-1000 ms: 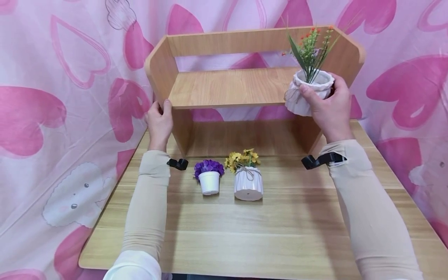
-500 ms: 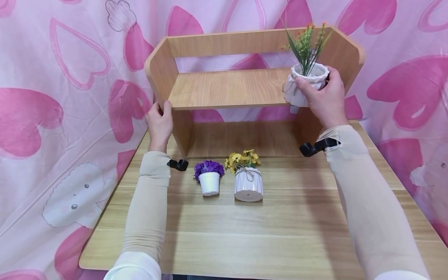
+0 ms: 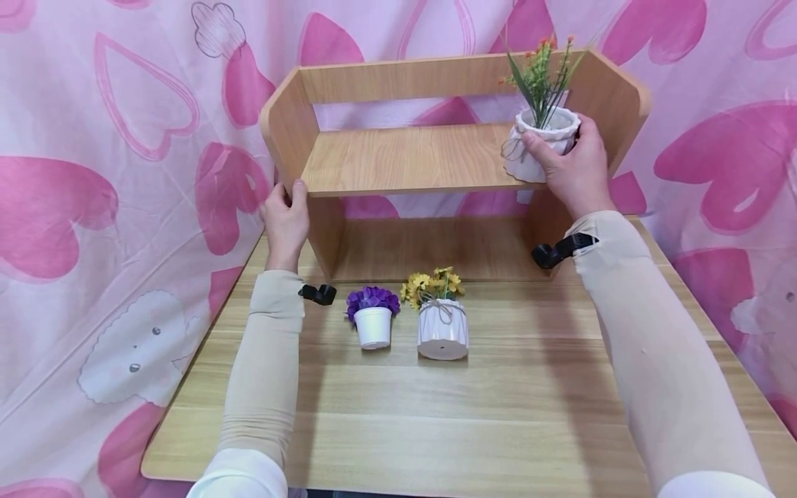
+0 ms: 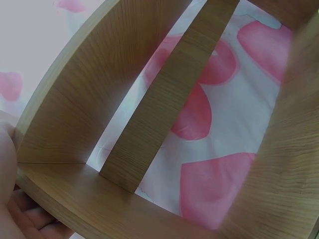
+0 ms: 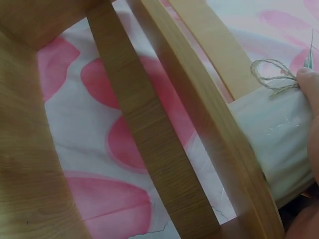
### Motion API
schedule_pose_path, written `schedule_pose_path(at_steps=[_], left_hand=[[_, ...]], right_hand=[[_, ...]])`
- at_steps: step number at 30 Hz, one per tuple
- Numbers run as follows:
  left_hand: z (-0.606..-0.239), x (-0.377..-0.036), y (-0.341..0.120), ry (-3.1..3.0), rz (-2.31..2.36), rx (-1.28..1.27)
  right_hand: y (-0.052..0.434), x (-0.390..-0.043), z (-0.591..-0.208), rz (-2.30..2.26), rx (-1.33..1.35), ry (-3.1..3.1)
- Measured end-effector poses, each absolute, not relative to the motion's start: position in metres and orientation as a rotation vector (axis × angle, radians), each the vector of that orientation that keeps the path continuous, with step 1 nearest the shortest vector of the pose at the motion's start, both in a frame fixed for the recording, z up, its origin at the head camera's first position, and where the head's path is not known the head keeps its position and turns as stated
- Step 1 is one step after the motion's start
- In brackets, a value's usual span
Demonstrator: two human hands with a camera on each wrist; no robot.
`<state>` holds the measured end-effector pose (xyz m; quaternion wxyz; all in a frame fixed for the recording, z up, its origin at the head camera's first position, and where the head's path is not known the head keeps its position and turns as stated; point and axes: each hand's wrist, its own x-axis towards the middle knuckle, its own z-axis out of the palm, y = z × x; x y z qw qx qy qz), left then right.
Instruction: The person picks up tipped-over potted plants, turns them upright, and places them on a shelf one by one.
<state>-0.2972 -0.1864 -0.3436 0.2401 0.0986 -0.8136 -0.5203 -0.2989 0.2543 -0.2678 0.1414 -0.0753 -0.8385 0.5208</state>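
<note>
My right hand [image 3: 575, 169] holds a white ribbed flower pot [image 3: 528, 162] with green stems and small orange-red flowers, thumb on its near side. The pot stands upright at the front right of the upper board of a wooden desktop shelf [image 3: 405, 155]. A twine bow [image 5: 274, 77] on it shows in the right wrist view. My left hand [image 3: 286, 225] grips the shelf's left side where the upper board meets it. In the left wrist view, the fingers [image 4: 37, 219] curl beneath that board.
On the wooden table [image 3: 398, 422], in front of the shelf, lie a white pot with purple flowers [image 3: 373, 325] and a white ribbed pot with yellow flowers [image 3: 443, 330], its base facing me. A pink heart-patterned curtain [image 3: 149, 207] hangs behind and at both sides.
My right hand has carried the flower pot up, slightly left and back, from in front of the upper board's edge onto the board. My left hand keeps its grip on the shelf.
</note>
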Motion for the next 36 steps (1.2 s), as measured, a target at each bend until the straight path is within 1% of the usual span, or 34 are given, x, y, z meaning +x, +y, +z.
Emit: schedule_pose_path(at_steps=[9,15,21,28,36], left_hand=[[-0.344,-0.298,-0.186,-2.246,-1.433,0.281],[-0.344,-0.300,-0.184,-2.239,-1.430,0.265],[-0.343,-0.302,-0.179,-2.245,-1.450,0.243],[-0.344,-0.305,-0.178,-2.222,-1.449,0.223],[-0.345,-0.303,-0.181,-2.211,-1.446,0.221]], right_hand=[[0.254,-0.307,-0.267,1.415,-0.209,-2.448],[0.256,-0.305,-0.265,1.413,-0.239,-2.480],[0.263,-0.288,-0.263,1.459,-0.287,-2.471],[0.269,-0.266,-0.268,1.592,-0.307,-2.276],[0.269,-0.243,-0.282,1.516,-0.283,-2.181]])
